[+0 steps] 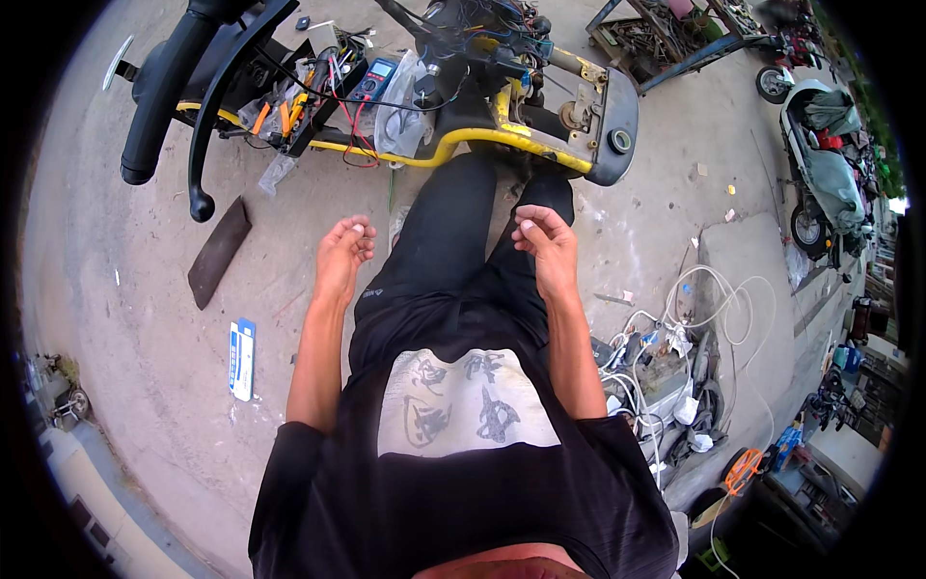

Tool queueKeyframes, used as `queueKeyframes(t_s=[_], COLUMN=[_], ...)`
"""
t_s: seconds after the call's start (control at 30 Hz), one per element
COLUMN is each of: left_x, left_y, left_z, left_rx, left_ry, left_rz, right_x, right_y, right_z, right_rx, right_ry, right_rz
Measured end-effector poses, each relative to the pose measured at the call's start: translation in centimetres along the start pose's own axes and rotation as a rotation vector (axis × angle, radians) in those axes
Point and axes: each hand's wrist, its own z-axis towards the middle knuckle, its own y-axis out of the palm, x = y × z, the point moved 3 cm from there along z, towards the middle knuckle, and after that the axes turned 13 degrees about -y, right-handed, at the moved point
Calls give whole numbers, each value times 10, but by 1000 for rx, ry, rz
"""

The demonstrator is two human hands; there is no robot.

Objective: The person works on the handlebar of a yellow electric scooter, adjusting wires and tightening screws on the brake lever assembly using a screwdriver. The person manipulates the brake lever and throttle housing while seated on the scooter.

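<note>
Well, stretching across the upper view is the yellow-tubed, black-bodied scooter (458, 116), lying just ahead of both hands, its yellow side tube running nearest them. Up on it, a tangle of thin dark and coloured wires (482, 43) is spilling out, farther off than the tube. Down here, the bare left hand (344, 246) and bare right hand (547, 238) are hanging well apart, fingers loosely curling, gripping nothing visible. Ahead of the left one, a blue-and-grey boxy multimeter (376, 77) is sitting, its thin red lead (359, 130) drooping past the tube. Handling this well, I'd judge, means keeping fingers light, separating wires singly and never tugging that lead.
</note>
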Motion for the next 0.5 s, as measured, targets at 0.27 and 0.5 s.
queueKeyframes(t_s=[0.27, 0.5], left_x=[-28, -20], left_y=[9, 27], left_z=[-3, -42], left_rx=[50, 345], left_ry=[87, 414], left_rz=[331, 936], right_x=[49, 58], right_y=[-63, -51], right_z=[-31, -46], right_rx=[92, -80], right_ry=[106, 126], right_rz=[9, -68])
